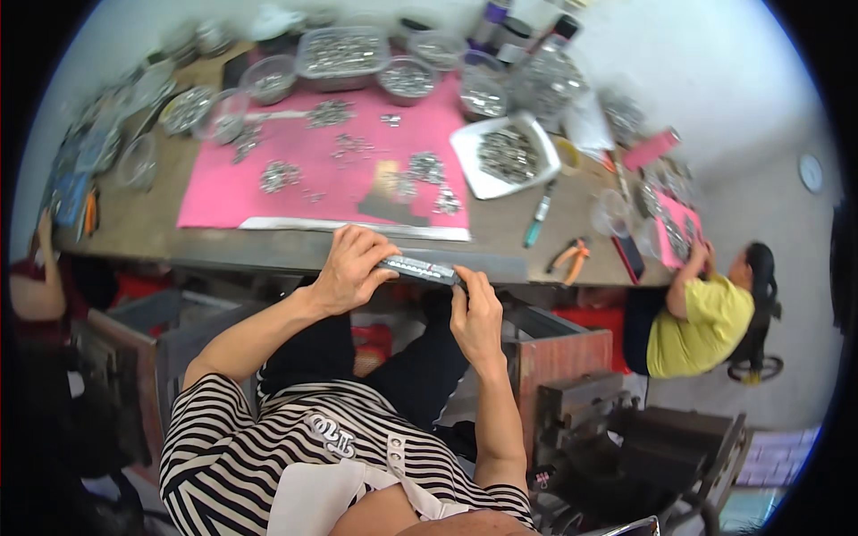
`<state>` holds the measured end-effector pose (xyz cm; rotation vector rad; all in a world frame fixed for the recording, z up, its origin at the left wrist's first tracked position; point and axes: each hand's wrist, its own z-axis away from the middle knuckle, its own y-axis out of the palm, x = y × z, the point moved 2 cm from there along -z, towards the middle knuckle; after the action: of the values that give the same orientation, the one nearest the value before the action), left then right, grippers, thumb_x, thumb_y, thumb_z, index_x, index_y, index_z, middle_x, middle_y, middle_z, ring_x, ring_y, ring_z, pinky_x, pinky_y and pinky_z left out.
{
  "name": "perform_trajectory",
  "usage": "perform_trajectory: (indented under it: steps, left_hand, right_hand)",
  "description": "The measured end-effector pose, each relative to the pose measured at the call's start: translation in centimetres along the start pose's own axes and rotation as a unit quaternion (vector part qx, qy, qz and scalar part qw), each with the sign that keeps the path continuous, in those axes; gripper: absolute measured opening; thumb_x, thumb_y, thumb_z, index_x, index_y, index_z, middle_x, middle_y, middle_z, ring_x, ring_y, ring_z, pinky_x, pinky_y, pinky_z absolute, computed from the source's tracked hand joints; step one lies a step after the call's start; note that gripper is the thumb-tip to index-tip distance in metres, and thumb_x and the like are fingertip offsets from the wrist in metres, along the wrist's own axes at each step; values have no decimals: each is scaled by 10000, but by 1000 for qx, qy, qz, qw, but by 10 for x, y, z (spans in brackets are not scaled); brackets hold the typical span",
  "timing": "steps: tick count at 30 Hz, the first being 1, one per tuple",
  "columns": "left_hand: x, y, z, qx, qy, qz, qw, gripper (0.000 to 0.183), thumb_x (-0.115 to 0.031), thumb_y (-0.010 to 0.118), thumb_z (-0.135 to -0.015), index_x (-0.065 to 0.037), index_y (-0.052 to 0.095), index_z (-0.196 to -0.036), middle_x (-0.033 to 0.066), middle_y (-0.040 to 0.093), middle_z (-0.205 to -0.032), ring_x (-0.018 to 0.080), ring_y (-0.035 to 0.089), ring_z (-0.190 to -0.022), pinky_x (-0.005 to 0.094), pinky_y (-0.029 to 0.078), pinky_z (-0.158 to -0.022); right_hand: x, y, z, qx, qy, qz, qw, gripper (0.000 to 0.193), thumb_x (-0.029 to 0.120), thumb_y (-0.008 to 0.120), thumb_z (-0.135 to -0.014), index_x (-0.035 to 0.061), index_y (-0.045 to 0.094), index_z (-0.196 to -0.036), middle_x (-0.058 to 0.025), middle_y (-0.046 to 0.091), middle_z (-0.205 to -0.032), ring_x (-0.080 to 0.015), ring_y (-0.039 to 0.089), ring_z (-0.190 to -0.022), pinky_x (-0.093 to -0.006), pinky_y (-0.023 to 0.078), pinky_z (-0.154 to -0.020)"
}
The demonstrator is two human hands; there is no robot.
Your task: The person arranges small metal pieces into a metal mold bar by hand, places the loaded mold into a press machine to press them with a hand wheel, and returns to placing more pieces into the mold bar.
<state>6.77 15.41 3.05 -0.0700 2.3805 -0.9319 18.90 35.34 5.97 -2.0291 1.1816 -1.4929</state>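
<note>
Fingers (365, 242) of left hand (344, 274) and right hand (479, 319) are clasped on a narrow dark bar (418, 268), mid-frame, pink mat (219, 183) spread at upper centre.

Long brown workbench (509, 234) with a pink mat (214, 196) at its middle, scattered with heaps of small silvery pieces (280, 176). Clear containers (342, 83) line the far side. To the right: a white square tray (474, 176), a teal-handled tool (534, 234) and orange-handled pliers (569, 259). Far left: another orange-handled tool (90, 214).
</note>
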Motion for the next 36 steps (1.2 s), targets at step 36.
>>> perform_trajectory:
  steps: [36]
  left_hand:
    - [80, -86, 117, -216, -440, 415, 767, 273, -181, 418, -1101, 30, 437, -1273, 237, 632, -1209, 295, 704, -1041, 348, 593, -867]
  right_hand:
    - [6, 108, -69, -21, -200, 136, 970, 194, 42, 702, -841, 53, 677, -1033, -70, 671, -1030, -239, 626, -946, -451, 398, -996]
